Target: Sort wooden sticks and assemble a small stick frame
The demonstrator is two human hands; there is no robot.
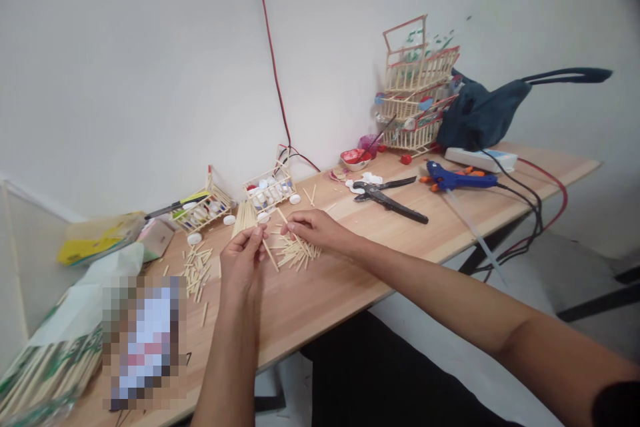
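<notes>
My left hand (pixel 242 255) is closed, with a thin wooden stick (pixel 271 256) pinched between thumb and fingers and slanting down to the right. Close beside it, my right hand (pixel 316 227) pinches another wooden stick (pixel 281 215), whose upper end points up and left. Below my right hand lies a loose pile of short sticks (pixel 301 255) on the wooden table (pixel 320 297). A bundle of longer sticks (pixel 243 215) rests just behind my left hand. Left of that hand is a second scatter of short cut sticks (pixel 199 270).
Small stick carts (pixel 270 188) with white wheels stand by the wall. Black-handled cutters (pixel 387 200), a blue glue gun (pixel 457 178) with cables, and a dish of red paint (pixel 355 159) lie rightward. Stacked stick carts (pixel 420 90) and a dark bag (pixel 483 113) are behind. Packaged sticks (pixel 55 373) lie left.
</notes>
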